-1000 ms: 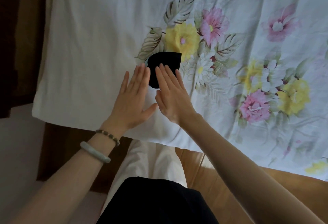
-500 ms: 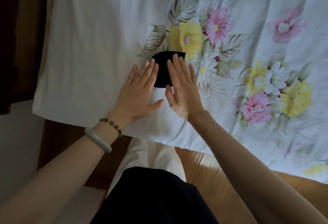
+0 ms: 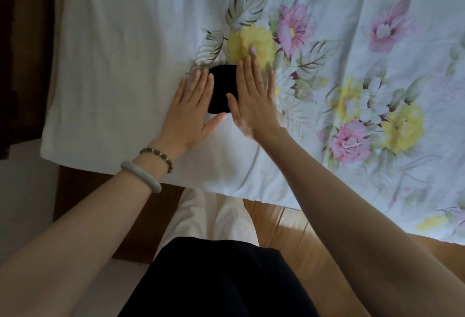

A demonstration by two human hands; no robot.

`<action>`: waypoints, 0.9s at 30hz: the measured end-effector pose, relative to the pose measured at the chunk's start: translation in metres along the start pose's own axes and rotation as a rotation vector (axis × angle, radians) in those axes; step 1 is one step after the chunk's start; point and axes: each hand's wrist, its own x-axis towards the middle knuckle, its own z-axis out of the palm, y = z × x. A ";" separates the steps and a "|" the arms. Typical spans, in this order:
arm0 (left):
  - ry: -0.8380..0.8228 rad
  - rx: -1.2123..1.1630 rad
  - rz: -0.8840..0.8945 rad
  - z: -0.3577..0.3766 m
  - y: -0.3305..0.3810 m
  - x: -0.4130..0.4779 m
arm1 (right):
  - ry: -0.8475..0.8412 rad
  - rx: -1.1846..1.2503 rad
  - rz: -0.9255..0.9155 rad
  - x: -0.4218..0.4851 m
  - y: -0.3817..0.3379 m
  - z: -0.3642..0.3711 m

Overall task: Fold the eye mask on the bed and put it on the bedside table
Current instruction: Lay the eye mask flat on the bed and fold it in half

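The black eye mask (image 3: 221,90) lies folded on the white floral bedspread (image 3: 125,52), near the bed's front edge. My left hand (image 3: 191,110) rests flat on the cover, its fingers over the mask's left edge. Flat too, my right hand (image 3: 254,98) covers the mask's right part, fingers reaching past it onto a yellow printed flower. Both hands are spread and grip nothing. Only a dark strip of the mask shows between them. The bedside table is not in view.
The bedspread's front edge (image 3: 226,186) hangs over a wooden floor (image 3: 289,231). A dark wooden bed frame (image 3: 75,191) and a dark curtain (image 3: 25,52) stand at the left. My own legs, in pale and black cloth, are right against the bed.
Both hands slid forward over the mask, away from me. Their fingers now cover more of it, and the right hand reaches beyond its far edge.
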 end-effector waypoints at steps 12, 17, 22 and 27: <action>0.165 -0.360 -0.247 0.005 0.025 -0.003 | 0.055 1.271 0.745 -0.012 -0.018 -0.017; 0.193 -0.483 -0.303 -0.012 0.025 0.003 | -0.043 1.434 0.737 -0.010 -0.023 -0.023; 0.134 -0.782 -0.424 -0.034 0.031 -0.018 | -0.083 1.539 0.789 -0.026 -0.033 -0.049; 0.026 -1.304 -0.626 -0.067 0.044 -0.048 | -0.083 1.694 0.779 -0.054 -0.040 -0.092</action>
